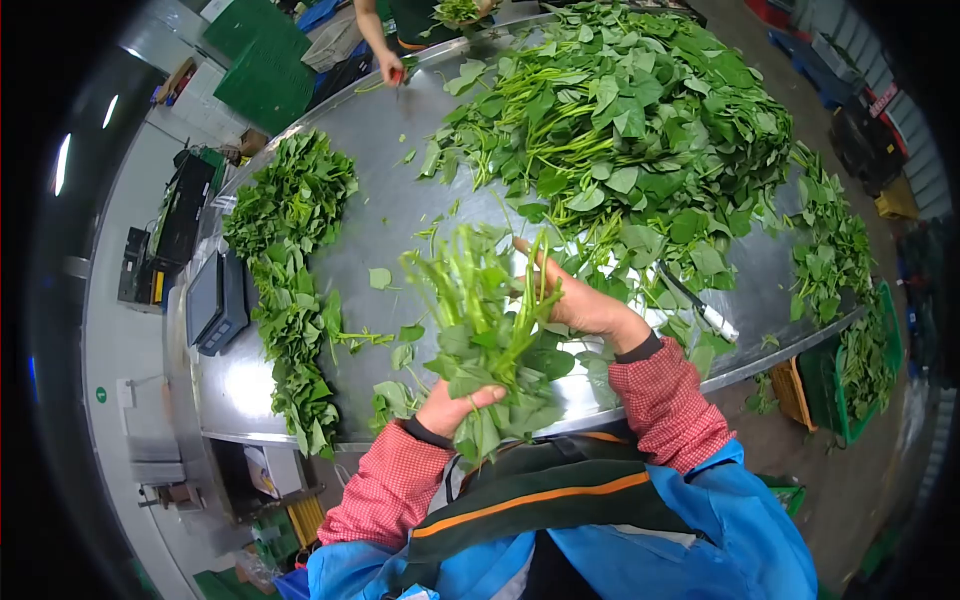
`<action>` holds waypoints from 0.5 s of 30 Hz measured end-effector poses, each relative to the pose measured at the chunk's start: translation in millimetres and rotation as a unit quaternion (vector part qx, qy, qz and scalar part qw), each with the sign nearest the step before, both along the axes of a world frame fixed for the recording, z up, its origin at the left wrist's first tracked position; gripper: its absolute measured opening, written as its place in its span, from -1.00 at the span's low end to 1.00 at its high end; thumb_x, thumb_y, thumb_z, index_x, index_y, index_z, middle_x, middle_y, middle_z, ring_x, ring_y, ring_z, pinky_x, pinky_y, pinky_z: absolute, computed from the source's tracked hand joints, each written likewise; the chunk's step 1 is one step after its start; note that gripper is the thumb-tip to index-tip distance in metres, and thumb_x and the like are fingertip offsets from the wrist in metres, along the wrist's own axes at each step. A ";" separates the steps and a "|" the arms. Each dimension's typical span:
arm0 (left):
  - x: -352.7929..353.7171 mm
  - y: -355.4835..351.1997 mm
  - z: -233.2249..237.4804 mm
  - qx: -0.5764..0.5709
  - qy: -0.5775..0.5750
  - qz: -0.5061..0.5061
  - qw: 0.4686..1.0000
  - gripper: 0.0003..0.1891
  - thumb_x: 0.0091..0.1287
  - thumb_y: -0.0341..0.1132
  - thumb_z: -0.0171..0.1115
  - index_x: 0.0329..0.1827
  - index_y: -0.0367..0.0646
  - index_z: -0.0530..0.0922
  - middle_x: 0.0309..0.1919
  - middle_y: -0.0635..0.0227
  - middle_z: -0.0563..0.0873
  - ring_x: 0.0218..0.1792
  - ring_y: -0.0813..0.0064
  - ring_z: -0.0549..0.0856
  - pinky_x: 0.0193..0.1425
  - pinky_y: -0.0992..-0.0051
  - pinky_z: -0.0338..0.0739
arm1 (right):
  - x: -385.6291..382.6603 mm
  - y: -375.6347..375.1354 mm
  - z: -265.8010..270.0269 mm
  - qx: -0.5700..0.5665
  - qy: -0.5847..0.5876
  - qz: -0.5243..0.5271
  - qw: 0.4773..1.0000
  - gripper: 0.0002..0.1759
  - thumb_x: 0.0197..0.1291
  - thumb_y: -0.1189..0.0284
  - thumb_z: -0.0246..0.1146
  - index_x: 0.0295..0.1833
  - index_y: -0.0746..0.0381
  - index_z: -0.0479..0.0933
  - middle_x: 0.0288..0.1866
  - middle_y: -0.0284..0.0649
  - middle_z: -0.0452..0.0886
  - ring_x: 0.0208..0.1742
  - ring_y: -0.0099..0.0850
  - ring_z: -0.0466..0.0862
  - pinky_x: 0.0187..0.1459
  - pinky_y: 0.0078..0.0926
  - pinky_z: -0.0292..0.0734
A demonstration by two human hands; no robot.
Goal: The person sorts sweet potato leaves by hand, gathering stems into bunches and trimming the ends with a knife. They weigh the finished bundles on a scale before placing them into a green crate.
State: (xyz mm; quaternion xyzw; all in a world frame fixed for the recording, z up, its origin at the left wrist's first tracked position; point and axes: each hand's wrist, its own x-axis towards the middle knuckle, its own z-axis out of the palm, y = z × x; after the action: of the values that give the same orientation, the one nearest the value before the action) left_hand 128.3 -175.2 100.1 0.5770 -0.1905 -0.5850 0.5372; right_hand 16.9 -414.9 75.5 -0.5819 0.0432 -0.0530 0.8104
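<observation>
My left hand (pixel 458 408) is wrapped round the lower, leafy part of a bunch of green leafy stems (pixel 485 340), thumb across the leaves. The pale stem ends point up and away from me. My right hand (pixel 575 300) is at the right side of the bunch, its fingers partly hidden behind stems, with some stems against the palm. Beyond it rises a large pile of leafy greens (pixel 640 130) on the metal table (pixel 385 215). A knife with a white handle (pixel 716 322) lies on the table to the right of my right hand.
Bundled greens (pixel 290 290) line the table's left side, beside a scale (pixel 215 303). More greens (pixel 830 240) lie at the right edge, above a green crate (pixel 850 430). Across the table, a co-worker's hand (pixel 392 68) holds something red.
</observation>
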 end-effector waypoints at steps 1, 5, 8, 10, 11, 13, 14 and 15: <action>-6.9 -4.6 1.6 -0.005 0.014 -0.008 1.000 -0.43 0.16 -0.46 0.39 0.26 -0.24 0.42 0.07 0.34 0.60 0.03 0.49 0.59 0.16 0.46 0.47 | -0.4 2.7 20.2 0.009 -0.015 -0.007 1.000 0.25 0.05 0.30 0.48 0.57 0.08 -0.37 0.34 0.08 0.34 0.32 -0.19 0.41 0.31 -0.24 0.31; -18.2 -16.9 -9.2 -0.020 -0.088 -0.014 0.996 -0.52 0.16 -0.44 0.41 0.16 -0.24 0.49 0.00 0.36 0.63 -0.01 0.53 0.60 0.11 0.47 0.49 | 3.5 6.1 13.9 -0.026 -0.084 -0.015 0.996 0.23 0.11 0.30 0.45 0.57 0.06 -0.40 0.36 0.04 0.32 0.35 -0.25 0.38 0.32 -0.27 0.28; -19.9 -15.3 -15.6 0.003 -0.078 0.003 0.997 -0.64 0.16 -0.43 0.41 0.03 -0.26 0.56 -0.12 0.40 0.67 -0.07 0.55 0.60 0.05 0.48 0.50 | 10.1 -1.8 -2.7 0.015 0.050 -0.107 0.993 0.10 0.14 0.12 0.40 0.57 0.11 -0.21 0.23 0.02 0.44 0.18 -0.30 0.51 0.15 -0.38 0.43; -18.6 -12.5 -14.9 0.003 -0.077 0.010 0.997 -0.61 0.16 -0.44 0.41 0.06 -0.25 0.54 -0.11 0.40 0.66 -0.07 0.55 0.60 0.06 0.47 0.50 | 5.0 1.1 3.4 -0.149 0.200 -0.226 0.942 -0.08 0.13 0.03 0.36 0.48 0.17 0.13 0.04 -0.08 0.57 -0.06 -0.34 0.61 -0.09 -0.44 0.52; -16.7 -12.4 -14.4 0.002 -0.077 0.012 0.997 -0.59 0.17 -0.44 0.41 0.08 -0.25 0.53 -0.10 0.40 0.65 -0.07 0.55 0.60 0.06 0.46 0.50 | -1.2 3.7 14.8 -0.232 0.190 -0.256 0.919 -0.14 0.11 0.05 0.36 0.43 0.18 0.20 0.00 -0.10 0.58 -0.11 -0.34 0.61 -0.13 -0.42 0.52; -9.2 -11.4 -18.7 -0.036 -0.108 0.009 0.993 -0.56 0.16 -0.45 0.40 0.12 -0.24 0.50 -0.08 0.40 0.64 -0.08 0.55 0.59 0.06 0.46 0.50 | -11.0 4.5 29.7 -0.392 0.166 -0.309 0.850 -0.24 0.08 0.09 0.37 0.34 0.21 0.33 -0.10 -0.15 0.60 -0.20 -0.35 0.61 -0.20 -0.40 0.52; -6.8 -8.7 -20.6 -0.051 -0.122 0.007 0.991 -0.54 0.16 -0.46 0.40 0.14 -0.24 0.48 -0.08 0.40 0.63 -0.09 0.55 0.59 0.06 0.46 0.50 | -14.5 7.5 46.8 -0.405 0.146 -0.275 0.859 -0.38 0.05 0.15 0.37 0.19 0.22 0.45 -0.09 -0.11 0.63 -0.18 -0.28 0.65 -0.21 -0.36 0.52; -4.6 -7.2 -18.4 -0.052 -0.141 -0.013 0.989 -0.52 0.16 -0.46 0.40 0.15 -0.24 0.47 -0.07 0.40 0.63 -0.09 0.54 0.59 0.06 0.46 0.50 | -13.8 11.9 45.4 -0.457 0.116 -0.244 0.847 -0.40 0.05 0.18 0.37 0.18 0.22 0.45 -0.09 -0.09 0.63 -0.16 -0.26 0.65 -0.21 -0.35 0.52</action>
State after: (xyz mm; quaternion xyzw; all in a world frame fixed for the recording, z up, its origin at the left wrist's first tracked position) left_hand 123.8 -182.4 81.6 0.6228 -0.3019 -0.4935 0.5267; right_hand 3.2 -403.0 121.0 -0.8593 0.2480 -0.1951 0.4025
